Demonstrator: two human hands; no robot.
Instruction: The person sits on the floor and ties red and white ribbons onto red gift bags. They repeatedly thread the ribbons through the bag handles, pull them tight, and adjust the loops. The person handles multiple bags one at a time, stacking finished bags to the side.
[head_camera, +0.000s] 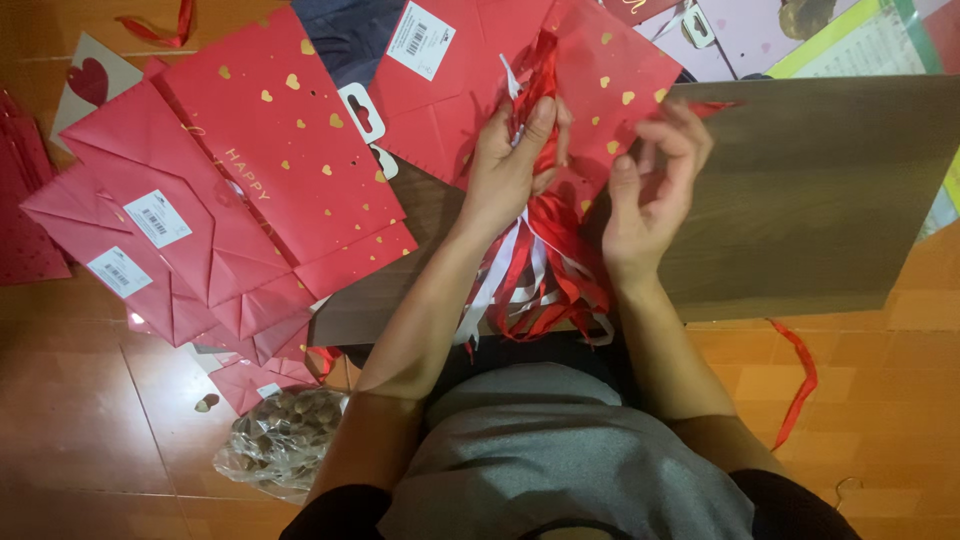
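Flat red paper gift bags w/ gold hearts (270, 150) lie left of left grip (510, 160), closed on bunch of red & white ribbons (535, 270); right grip (650, 195) half-open, just beside, holding nothing.

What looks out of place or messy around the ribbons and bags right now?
A loose red ribbon lies on the floor past the board's right corner, away from the ribbon bundle gripped by the left hand. Another stray ribbon lies top left.
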